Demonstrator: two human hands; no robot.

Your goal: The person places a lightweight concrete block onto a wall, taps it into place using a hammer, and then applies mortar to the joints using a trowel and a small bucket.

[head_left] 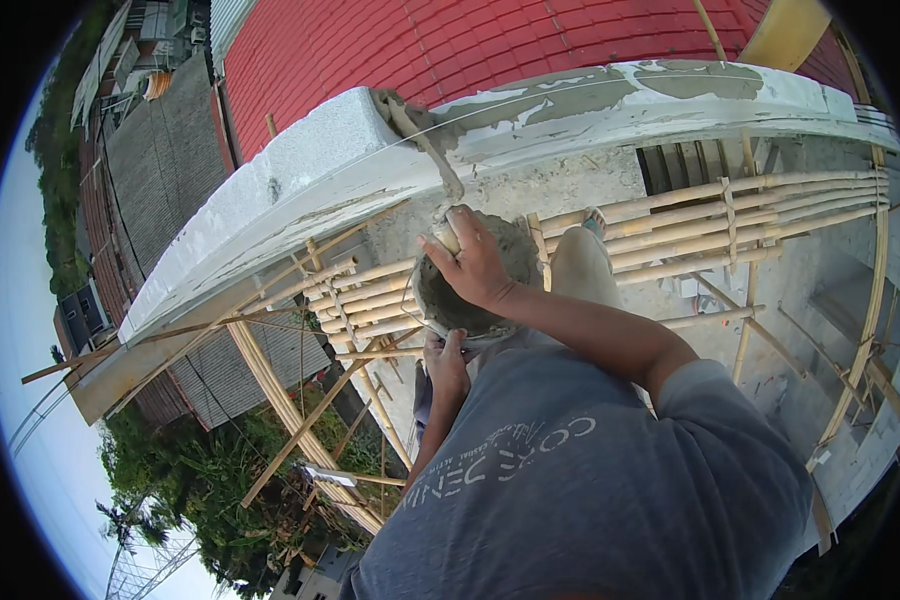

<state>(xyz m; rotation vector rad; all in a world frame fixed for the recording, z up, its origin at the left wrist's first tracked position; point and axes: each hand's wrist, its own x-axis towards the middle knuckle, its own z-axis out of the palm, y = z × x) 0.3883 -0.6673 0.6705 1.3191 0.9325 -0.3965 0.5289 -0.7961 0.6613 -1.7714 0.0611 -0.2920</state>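
Observation:
My right hand (473,262) is closed around the pale handle (449,237) of what looks like a trowel; its blade cannot be made out clearly. That hand is over a bucket (432,318) of wet grey mortar (513,246), held close in front of my body. Below it, my left hand (447,365) grips the near side of the bucket at its rim. Just beyond the bucket runs a white block wall (340,135), its top partly coated with mortar (560,97). A clump of wet mortar (402,115) sits at a block's end, with a streak hanging down toward my right hand.
Bamboo poles (710,215) form a scaffold under me, with a foot (595,222) on them. A thin string (510,112) stretches along the wall. Beyond lies a red tiled roof (370,50). Trees (220,490) and lower roofs (165,160) show far below at left.

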